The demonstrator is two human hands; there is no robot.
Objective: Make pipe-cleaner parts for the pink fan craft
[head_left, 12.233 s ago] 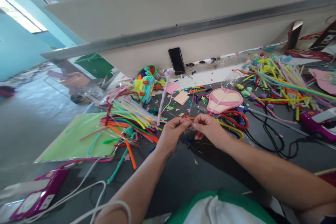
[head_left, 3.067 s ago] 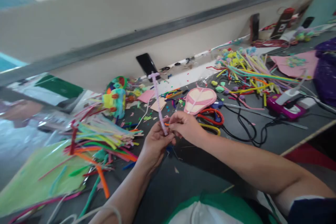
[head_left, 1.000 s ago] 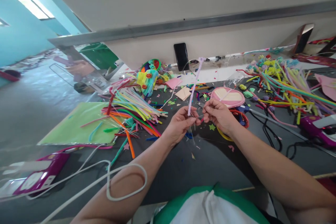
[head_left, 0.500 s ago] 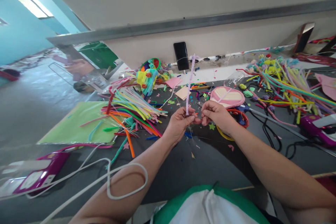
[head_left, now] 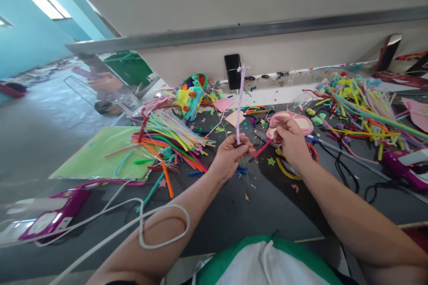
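A lilac pipe cleaner (head_left: 240,104) is standing almost upright above the dark desk (head_left: 234,218), its long axis running from the left hand (head_left: 230,158) up to a small curled tip in front of the black phone (head_left: 232,71) that is leaning against the grey partition. The left hand is pinching its lower end, thumb and fingers closed together on the stem. A short pink-red pipe cleaner (head_left: 262,148) is slanting from that pinch up and to the right towards the right hand (head_left: 291,140), whose fingers are closed on its far end. Both hands are hovering just above the desk, near the middle of it.

Just behind the right hand a pink and cream heart-shaped piece (head_left: 302,121) is lying flat, with red-handled scissors (head_left: 312,153) partly hidden beside it. To the left a loose heap of many-coloured pipe cleaners (head_left: 170,138) is spreading over a pale green sheet (head_left: 96,158); a second heap (head_left: 361,107) is lying well to the right. A magenta glue gun (head_left: 50,220) is resting at the left edge, and a white cord (head_left: 143,227) is looping over the left forearm. No writing or label is showing clearly enough to read.
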